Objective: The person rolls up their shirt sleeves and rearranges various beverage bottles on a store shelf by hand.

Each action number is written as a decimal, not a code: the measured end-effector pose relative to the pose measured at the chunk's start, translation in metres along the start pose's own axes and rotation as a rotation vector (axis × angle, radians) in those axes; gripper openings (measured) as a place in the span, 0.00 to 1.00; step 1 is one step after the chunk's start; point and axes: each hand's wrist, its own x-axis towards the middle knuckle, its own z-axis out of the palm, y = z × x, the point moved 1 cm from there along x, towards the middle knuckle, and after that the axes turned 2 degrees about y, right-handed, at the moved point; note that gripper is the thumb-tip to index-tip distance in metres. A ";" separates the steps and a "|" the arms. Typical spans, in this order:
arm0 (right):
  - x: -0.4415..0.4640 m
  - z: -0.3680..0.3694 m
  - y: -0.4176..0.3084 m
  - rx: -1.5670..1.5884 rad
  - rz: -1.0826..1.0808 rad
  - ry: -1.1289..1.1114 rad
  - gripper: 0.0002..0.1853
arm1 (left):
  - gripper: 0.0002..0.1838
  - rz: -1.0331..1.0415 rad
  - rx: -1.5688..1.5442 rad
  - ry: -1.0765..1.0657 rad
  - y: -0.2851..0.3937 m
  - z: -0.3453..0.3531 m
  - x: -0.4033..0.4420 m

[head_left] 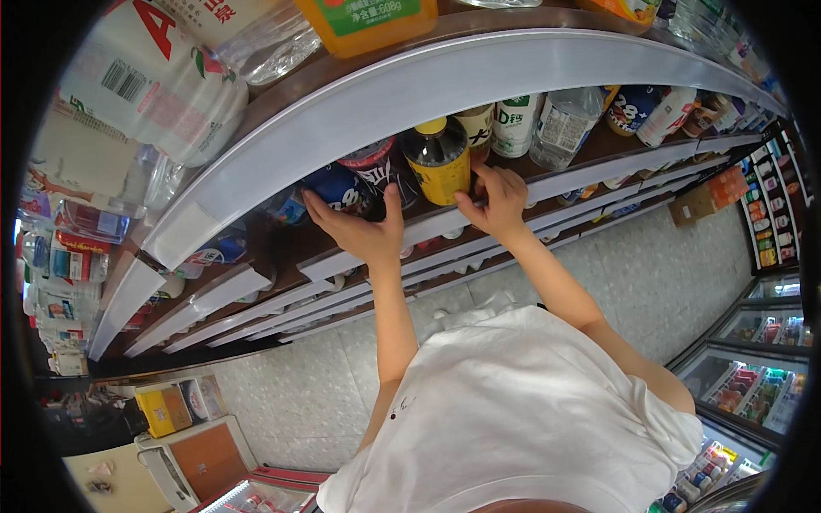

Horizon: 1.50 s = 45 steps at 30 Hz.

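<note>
Both hands reach to a shelf of bottled drinks. My left hand (pixel 361 229) has its fingers and thumb spread, in front of a blue-labelled bottle (pixel 339 190) and a dark bottle with a red cap area (pixel 373 164). Close beside the right side of a yellow-labelled bottle (pixel 440 171) with a yellow cap is my right hand (pixel 498 198), its fingers bent and parted. Whether its fingertips touch that bottle is hard to tell. Behind it stands a pale-labelled bottle (pixel 475 128), partly hidden.
A white-labelled bottle (pixel 516 126) and a clear bottle (pixel 564 128) stand further right. The upper shelf's pale edge (pixel 410 75) curves over the row. Lower shelves hold more drinks. A cardboard box (pixel 697 203) sits on the floor, with lit coolers (pixel 753 385) at right.
</note>
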 end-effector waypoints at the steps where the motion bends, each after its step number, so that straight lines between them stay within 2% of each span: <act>1: 0.000 0.000 0.000 -0.003 -0.006 -0.002 0.24 | 0.60 -0.005 -0.012 -0.006 0.000 0.000 0.000; 9: -0.001 0.000 0.001 -0.005 0.008 -0.030 0.24 | 0.61 -0.024 -0.024 -0.008 0.000 -0.001 -0.001; 14: -0.001 0.000 0.000 -0.009 0.011 -0.027 0.24 | 0.59 0.078 0.101 0.016 -0.004 -0.001 -0.001; 20: 0.000 0.000 0.000 -0.006 0.008 -0.022 0.24 | 0.58 0.109 0.120 0.022 -0.005 -0.001 -0.001; 23: -0.001 0.001 0.001 -0.006 0.004 -0.017 0.24 | 0.58 0.058 0.085 0.012 -0.004 -0.001 -0.001; 42: -0.002 0.001 0.001 -0.009 0.010 -0.022 0.24 | 0.57 0.095 0.087 0.023 -0.003 -0.001 -0.001; 45: -0.001 0.000 0.001 -0.010 0.011 -0.022 0.24 | 0.61 0.087 0.071 0.011 -0.004 0.000 -0.001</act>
